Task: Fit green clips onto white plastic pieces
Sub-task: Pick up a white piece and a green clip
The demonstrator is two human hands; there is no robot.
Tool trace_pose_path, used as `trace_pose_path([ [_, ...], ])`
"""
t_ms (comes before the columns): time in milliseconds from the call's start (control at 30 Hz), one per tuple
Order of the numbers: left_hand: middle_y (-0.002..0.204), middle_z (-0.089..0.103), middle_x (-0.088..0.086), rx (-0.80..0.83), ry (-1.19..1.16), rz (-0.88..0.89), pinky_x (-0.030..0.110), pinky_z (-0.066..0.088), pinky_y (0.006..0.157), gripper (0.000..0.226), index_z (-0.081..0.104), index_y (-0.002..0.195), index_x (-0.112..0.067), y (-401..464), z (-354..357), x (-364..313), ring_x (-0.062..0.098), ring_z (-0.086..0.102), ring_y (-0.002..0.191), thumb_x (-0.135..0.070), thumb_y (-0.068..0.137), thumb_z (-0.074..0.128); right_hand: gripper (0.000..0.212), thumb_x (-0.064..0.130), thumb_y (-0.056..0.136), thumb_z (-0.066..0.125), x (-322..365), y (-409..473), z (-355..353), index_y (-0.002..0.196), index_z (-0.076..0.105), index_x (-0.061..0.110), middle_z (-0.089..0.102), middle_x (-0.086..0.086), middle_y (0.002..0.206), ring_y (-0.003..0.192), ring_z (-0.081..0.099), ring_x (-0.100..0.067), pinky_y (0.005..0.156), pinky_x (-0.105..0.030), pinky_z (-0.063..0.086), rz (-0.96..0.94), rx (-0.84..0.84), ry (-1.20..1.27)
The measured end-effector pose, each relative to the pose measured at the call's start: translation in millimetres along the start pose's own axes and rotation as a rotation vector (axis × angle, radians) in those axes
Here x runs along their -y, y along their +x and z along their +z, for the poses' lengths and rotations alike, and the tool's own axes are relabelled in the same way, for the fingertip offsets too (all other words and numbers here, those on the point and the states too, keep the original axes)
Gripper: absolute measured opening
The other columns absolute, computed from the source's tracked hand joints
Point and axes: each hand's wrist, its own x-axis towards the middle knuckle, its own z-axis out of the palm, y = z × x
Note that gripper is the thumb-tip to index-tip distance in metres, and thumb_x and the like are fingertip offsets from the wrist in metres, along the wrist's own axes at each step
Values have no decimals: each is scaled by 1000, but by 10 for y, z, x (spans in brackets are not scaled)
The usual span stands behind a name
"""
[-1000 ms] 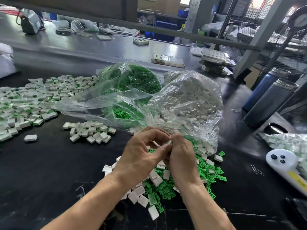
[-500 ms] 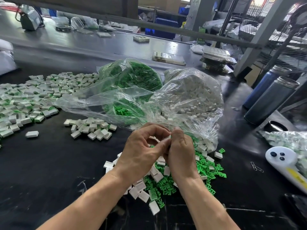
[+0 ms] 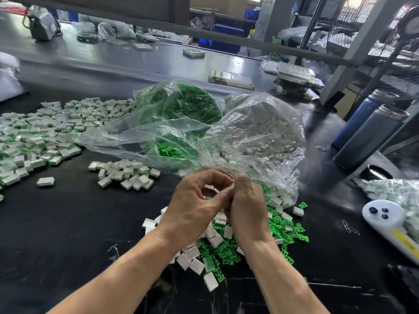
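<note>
The black worktable (image 3: 56, 234) fills the lower view, with bare dark surface open at the near left and along the near edge on both sides of the forearms. Its far edge meets a grey bench (image 3: 113, 62) strewn with small flat items.

At the left, a broad spread of assembled white-and-green pieces (image 3: 34, 137) runs off the left edge of the view. Behind the hands lie two clear plastic bags, touching each other: the bag of green clips (image 3: 181, 109) on the left, its mouth sagging toward the viewer, and the bag of white pieces (image 3: 260, 132) on the right, its mouth spilling down to the table.

At the right edge stand two dark cylindrical bottles (image 3: 367, 137), close together, with a white handheld device (image 3: 385, 220) lying nearer, and paperclips (image 3: 350, 227) just left of it.

A small heap of white pieces (image 3: 127, 173) sits between the big spread and the hands, with a single white piece (image 3: 45, 181) apart to its left. Under and around the wrists lies a mixed pile of loose green clips (image 3: 283, 232) and white plastic pieces (image 3: 195, 261).

The left hand (image 3: 195, 209) and right hand (image 3: 247, 207) meet above this pile, fingertips curled tight together. A sliver of a white piece (image 3: 230, 185) shows pinched between them; whether a clip is on it cannot be told.
</note>
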Motion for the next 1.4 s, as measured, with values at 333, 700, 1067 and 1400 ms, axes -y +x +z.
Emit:
trace_pose_path([
  [333, 106, 72, -12, -25, 90, -17, 50, 61, 83, 6, 76, 91, -22, 20, -70, 7, 18, 73, 91, -17, 90, 79, 73, 52, 111, 30, 69, -25, -66, 57, 73, 27, 53, 9, 46, 40, 46, -1, 41, -15, 36, 66, 45, -14],
  [700, 90, 77, -7, -70, 114, -38, 23, 60, 80, 8, 76, 94, -26, 37, -211, -16, 11, 74, 86, -20, 90, 78, 5, 32, 92, 75, 111, 5, -303, 96, 77, 30, 70, 11, 74, 63, 60, -1, 56, -13, 46, -120, 151, -78],
  [1067, 89, 75, -13, -20, 312, -74, 18, 57, 74, 12, 72, 93, -33, 51, -328, 40, 5, 72, 84, -24, 90, 79, 9, 30, 96, 73, 95, 6, -331, 89, 75, 25, 70, 15, 70, 63, 63, 1, 59, -13, 48, -57, 69, -211],
  [1400, 99, 73, -6, -380, 1057, -200, 45, 49, 97, 2, 80, 88, -30, 185, -884, 34, 21, 65, 96, -30, 87, 81, 22, 43, 97, 70, 31, 138, -572, 81, 73, 29, 71, 12, 72, 68, 65, -3, 62, -25, 47, 81, -80, -544],
])
